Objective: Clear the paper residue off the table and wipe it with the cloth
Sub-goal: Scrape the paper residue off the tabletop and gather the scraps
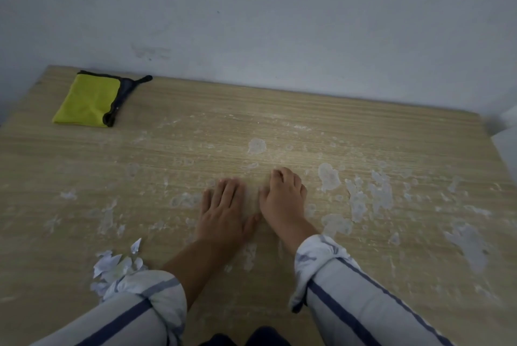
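Cloth [88,102] sits at the far left of the table [195,127], close to the back edge: a folded yellow microfibre piece with a dark grey trim, lying flat, its long axis running from the near left toward the far right, and a dark corner tail poking out toward the wall [251,10] on its far right end. It is well apart from both hands. Nearer the front edge, just beside the rolled left sleeve [148,287], lies a small heap of torn white paper scraps [112,264], loose and curled. Thin whitish paper residue [355,200] is stuck across the light wood-grain top, sparse on the left side and thickest to the right of the hands, where long ragged patches run roughly from far to near. The left hand [223,214] rests palm down near the middle of the table, fingers spread and flat against the surface, gripping nothing. Just beside it, almost touching at the thumbs, the right hand [282,200] is arched with its fingers curled down so the tips press on the wood; whether a sliver of residue is pinched under them cannot be told. Both forearms come out of rolled white sleeves with dark blue stripes, the right sleeve [349,295] lying over the front right part of the table
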{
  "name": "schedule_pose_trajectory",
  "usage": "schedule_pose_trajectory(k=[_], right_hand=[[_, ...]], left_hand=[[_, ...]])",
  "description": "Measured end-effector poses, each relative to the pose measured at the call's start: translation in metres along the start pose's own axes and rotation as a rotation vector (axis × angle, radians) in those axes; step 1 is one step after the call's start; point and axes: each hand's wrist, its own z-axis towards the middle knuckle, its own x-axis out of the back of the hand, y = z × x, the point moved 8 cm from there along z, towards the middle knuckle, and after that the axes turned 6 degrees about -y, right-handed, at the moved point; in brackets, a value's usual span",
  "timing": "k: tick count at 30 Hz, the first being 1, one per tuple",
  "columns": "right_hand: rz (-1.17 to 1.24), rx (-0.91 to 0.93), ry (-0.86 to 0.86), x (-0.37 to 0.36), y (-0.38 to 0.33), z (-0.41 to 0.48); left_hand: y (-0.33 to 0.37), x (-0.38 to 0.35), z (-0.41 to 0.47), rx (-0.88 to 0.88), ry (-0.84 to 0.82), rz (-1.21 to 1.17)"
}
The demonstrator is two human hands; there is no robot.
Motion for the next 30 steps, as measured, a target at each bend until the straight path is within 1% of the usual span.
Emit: schedule_pose_trajectory(k=[3,7,12,16,20,22,25,28,30], right_hand=[[0.01,0.041,-0.006,-0.003,-0.004,0.0],[0.06,0.034,0.028,-0.001,-0.001,0.0],[0.046,0.179,0.014,-0.002,-0.018,0.0],[-0.016,0.232,0.04,0.002,-0.027,0.007],[-0.158,0.271,0.055,0.002,-0.039,0.012],[-0.203,0.272,0.072,0.002,-0.042,0.014],[-0.195,0.254,0.088,0.001,-0.041,0.015],[-0.127,0.238,0.065,-0.001,-0.035,0.017],[-0.04,0.203,0.056,-0.001,-0.028,0.018]], left_hand=[[0.001,0.001,0.001,-0.005,-0.016,0.012],[0.002,0.001,0.002,-0.012,-0.049,0.019],[-0.001,-0.002,0.004,-0.018,-0.011,0.017],[-0.002,-0.002,0.004,-0.002,0.0,0.043],[-0.002,0.0,0.002,-0.003,0.011,0.07],[-0.002,-0.002,0.002,-0.002,0.005,0.074],[-0.004,-0.004,0.003,-0.008,0.01,0.05],[-0.004,0.0,0.005,-0.003,0.023,-0.004],[-0.004,0.011,0.009,0.012,0.072,-0.069]])
